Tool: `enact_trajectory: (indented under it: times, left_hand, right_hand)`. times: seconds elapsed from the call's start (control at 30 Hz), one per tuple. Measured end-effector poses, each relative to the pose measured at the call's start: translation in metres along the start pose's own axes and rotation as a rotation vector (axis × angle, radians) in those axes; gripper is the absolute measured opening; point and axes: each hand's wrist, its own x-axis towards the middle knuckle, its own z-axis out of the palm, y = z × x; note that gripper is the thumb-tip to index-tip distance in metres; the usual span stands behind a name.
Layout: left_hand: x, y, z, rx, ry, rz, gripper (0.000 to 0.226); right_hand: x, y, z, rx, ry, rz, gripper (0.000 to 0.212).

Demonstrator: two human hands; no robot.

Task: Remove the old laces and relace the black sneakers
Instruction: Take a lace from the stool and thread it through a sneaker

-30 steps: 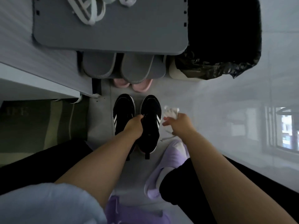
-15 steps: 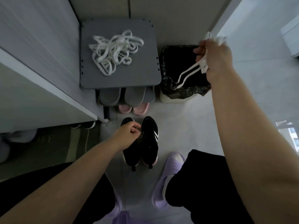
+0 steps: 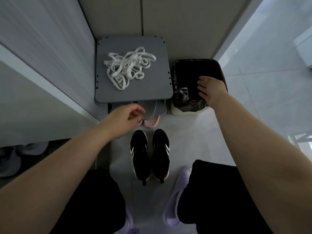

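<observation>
Our right hand (image 3: 211, 92) hovers, fingers spread, over the black-lined white bin (image 3: 185, 112). Our left hand (image 3: 125, 119) hangs loosely curled, empty, above the black striped sneakers (image 3: 140, 154).

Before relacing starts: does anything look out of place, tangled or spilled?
Nothing damaged. The white laces lie in a tangled heap on the grey stool, and a stray lace sits in the bin. The sneakers stand neatly side by side.

bare floor (image 3: 194, 137) right of sneakers (image 3: 140, 154), bin (image 3: 185, 110) beyond
</observation>
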Motion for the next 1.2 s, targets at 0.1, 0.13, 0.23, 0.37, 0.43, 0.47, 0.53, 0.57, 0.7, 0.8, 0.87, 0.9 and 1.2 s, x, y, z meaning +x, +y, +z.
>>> enact_trajectory:
  times: [0.1, 0.13, 0.23, 0.37, 0.43, 0.47, 0.53, 0.57, 0.7, 0.8, 0.87, 0.9, 1.2]
  left_hand:
    - [0.007, 0.004, -0.008, -0.115, 0.229, 0.017, 0.019]
    - [0.009, 0.005, -0.010, -0.129, 0.285, 0.015, 0.020]
    - [0.014, 0.006, -0.016, -0.138, 0.384, 0.009, 0.025]
    - [0.015, 0.002, -0.017, -0.158, 0.422, -0.032, 0.033]
    - [0.015, -0.001, -0.016, -0.184, 0.415, -0.060, 0.035]
    - [0.016, -0.003, -0.015, -0.202, 0.409, -0.076, 0.036]
    - [0.017, -0.005, -0.012, -0.231, 0.392, -0.115, 0.037]
    - [0.017, -0.006, -0.011, -0.235, 0.385, -0.123, 0.039]
    - [0.025, -0.003, -0.012, -0.198, 0.430, -0.070, 0.046]
    - [0.039, 0.012, -0.023, -0.404, 0.514, -0.032, 0.030]
    - [0.046, 0.025, -0.028, -0.543, 0.436, -0.054, 0.025]
    - [0.049, 0.030, -0.030, -0.695, 0.347, -0.085, 0.039]
    - [0.054, 0.060, -0.064, -1.716, -0.014, -0.037, 0.056]
  right_hand:
    - [-0.015, -0.002, 0.039, -0.166, 0.120, -0.214, 0.026]
    - [-0.020, -0.002, 0.056, -0.273, 0.116, -0.314, 0.020]
    - [-0.036, 0.001, 0.105, -0.630, -0.046, -0.613, 0.014]
    - [-0.028, 0.017, 0.156, -1.067, -0.174, -0.699, 0.024]
    - [-0.019, 0.023, 0.169, -1.166, -0.164, -0.657, 0.029]
    - [-0.015, 0.025, 0.173, -1.201, -0.147, -0.641, 0.031]
    - [-0.006, 0.028, 0.177, -1.269, -0.103, -0.633, 0.031]
    - [-0.004, 0.027, 0.177, -1.290, -0.072, -0.645, 0.028]
    - [-0.007, -0.004, 0.170, -1.000, -0.003, -0.745, 0.018]
    - [-0.041, -0.057, 0.159, -0.591, -0.103, -0.843, 0.009]
    - [-0.075, -0.088, 0.149, -0.345, -0.209, -0.911, 0.009]
    - [-0.091, -0.097, 0.143, -0.199, -0.271, -0.902, 0.012]
    - [-0.150, -0.003, 0.054, 0.361, -0.138, -0.195, 0.036]
